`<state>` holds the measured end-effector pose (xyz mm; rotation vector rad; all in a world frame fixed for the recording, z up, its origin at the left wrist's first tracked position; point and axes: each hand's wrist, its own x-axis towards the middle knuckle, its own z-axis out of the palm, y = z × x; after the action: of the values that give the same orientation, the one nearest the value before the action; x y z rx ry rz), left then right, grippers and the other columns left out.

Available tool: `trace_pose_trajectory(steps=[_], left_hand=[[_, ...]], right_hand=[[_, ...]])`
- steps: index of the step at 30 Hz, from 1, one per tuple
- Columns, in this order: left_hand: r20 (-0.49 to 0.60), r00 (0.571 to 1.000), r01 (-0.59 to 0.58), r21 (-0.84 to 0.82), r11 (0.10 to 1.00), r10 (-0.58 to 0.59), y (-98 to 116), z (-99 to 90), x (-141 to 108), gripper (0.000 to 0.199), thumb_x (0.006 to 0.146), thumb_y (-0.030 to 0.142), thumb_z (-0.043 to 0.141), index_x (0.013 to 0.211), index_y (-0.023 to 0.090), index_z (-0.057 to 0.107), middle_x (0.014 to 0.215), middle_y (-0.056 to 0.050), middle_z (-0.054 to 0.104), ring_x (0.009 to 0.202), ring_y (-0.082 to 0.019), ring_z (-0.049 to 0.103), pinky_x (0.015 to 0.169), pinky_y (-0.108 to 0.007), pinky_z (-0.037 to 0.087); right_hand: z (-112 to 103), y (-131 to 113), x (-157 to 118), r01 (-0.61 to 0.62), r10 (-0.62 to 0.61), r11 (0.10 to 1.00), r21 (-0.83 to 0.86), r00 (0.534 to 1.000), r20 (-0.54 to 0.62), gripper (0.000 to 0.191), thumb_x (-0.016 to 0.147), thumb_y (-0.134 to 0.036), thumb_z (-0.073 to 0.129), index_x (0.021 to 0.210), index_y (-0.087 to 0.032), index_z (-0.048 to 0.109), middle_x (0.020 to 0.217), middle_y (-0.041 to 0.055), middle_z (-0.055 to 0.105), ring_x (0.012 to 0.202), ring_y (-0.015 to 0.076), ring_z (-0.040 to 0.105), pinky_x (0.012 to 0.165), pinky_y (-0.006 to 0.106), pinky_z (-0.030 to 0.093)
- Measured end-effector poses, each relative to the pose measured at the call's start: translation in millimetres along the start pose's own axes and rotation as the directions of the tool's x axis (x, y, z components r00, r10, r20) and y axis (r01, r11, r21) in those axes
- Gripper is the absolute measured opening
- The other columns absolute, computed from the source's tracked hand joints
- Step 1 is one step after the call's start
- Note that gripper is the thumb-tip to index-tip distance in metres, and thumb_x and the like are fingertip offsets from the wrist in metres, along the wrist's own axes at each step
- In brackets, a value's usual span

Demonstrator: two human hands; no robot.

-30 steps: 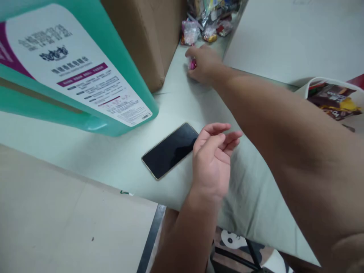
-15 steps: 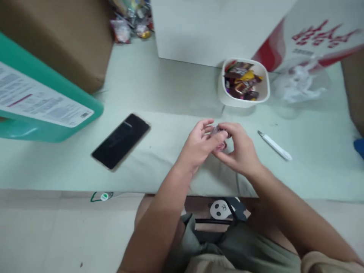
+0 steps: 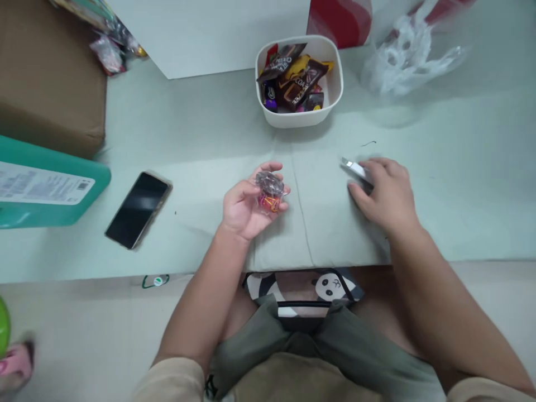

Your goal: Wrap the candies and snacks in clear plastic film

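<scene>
My left hand (image 3: 245, 209) is turned palm up over the table and closed around a wrapped candy (image 3: 269, 191). The candy's clear, crinkled wrapper shows a dark upper part and a red-orange lower part with print. Further right, my right hand (image 3: 389, 192) comes down over a slim white utility knife (image 3: 355, 169) lying on the table. Its thumb and fingers are on either side of the handle, and the metal tip points up and left. The handle's rear end is hidden under the hand.
Ahead stands a white tub (image 3: 304, 119) of wrapped snacks, with a clear plastic bag (image 3: 406, 58) to its right. A phone (image 3: 139, 210), a green jug (image 3: 50, 209) and a cardboard box (image 3: 50, 84) are on the left. A panda-print bag (image 3: 293, 285) is below the table edge.
My right hand has left the candy and moved right onto the utility knife. My left hand keeps the candy, now turned palm up. The camera view has shifted.
</scene>
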<state>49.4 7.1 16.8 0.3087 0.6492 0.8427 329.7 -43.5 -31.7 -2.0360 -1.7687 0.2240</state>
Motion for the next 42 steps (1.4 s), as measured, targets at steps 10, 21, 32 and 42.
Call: trace_pose_trajectory(steps=[10,21,32,42], left_hand=[[-0.130,0.984,-0.104,0.135,0.985,0.122,-3.9,-7.6,0.6,0.034,0.077,0.020,0.076,0.107,0.024,0.061,0.087,0.004,0.072,0.074,-0.014,0.074,0.066,-0.024,0.061],[-0.039,0.944,-0.272,0.465,0.843,0.327,-11.2,-26.1,5.9,0.053,0.066,0.022,0.089,0.115,0.025,0.069,0.121,-0.002,0.073,0.115,-0.021,0.069,0.107,-0.035,0.052],[-0.229,0.920,-0.227,0.347,0.910,0.318,-15.2,-14.7,6.1,0.038,0.077,0.025,0.087,0.111,0.025,0.071,0.109,-0.003,0.076,0.127,-0.024,0.065,0.100,-0.030,0.057],[-0.182,0.968,-0.100,0.343,0.934,0.171,-20.1,-12.4,2.2,0.043,0.087,0.040,0.078,0.129,0.033,0.069,0.118,-0.002,0.072,0.124,-0.028,0.068,0.094,-0.035,0.060]], right_hand=[[-2.5,-38.1,-4.0,0.112,-0.102,0.981,0.161,0.992,-0.070,0.026,0.097,-0.031,0.052,0.114,-0.023,0.070,0.093,0.0069,0.067,0.074,0.0191,0.060,0.074,0.037,0.050],[7.2,-91.9,-10.8,0.371,-0.361,0.851,0.372,0.927,-0.099,0.025,0.102,-0.034,0.049,0.106,-0.022,0.070,0.075,0.0028,0.065,0.065,0.0161,0.059,0.061,0.029,0.046],[3.9,-76.1,-19.3,0.230,-0.253,0.921,0.313,0.967,0.035,0.028,0.099,-0.034,0.047,0.108,-0.024,0.071,0.077,0.0027,0.072,0.062,0.0167,0.064,0.065,0.030,0.054],[0.8,-78.8,-20.3,0.288,-0.312,0.911,0.295,0.949,0.036,0.034,0.091,-0.022,0.048,0.114,-0.024,0.073,0.085,0.0043,0.075,0.071,0.0191,0.069,0.069,0.032,0.056]])
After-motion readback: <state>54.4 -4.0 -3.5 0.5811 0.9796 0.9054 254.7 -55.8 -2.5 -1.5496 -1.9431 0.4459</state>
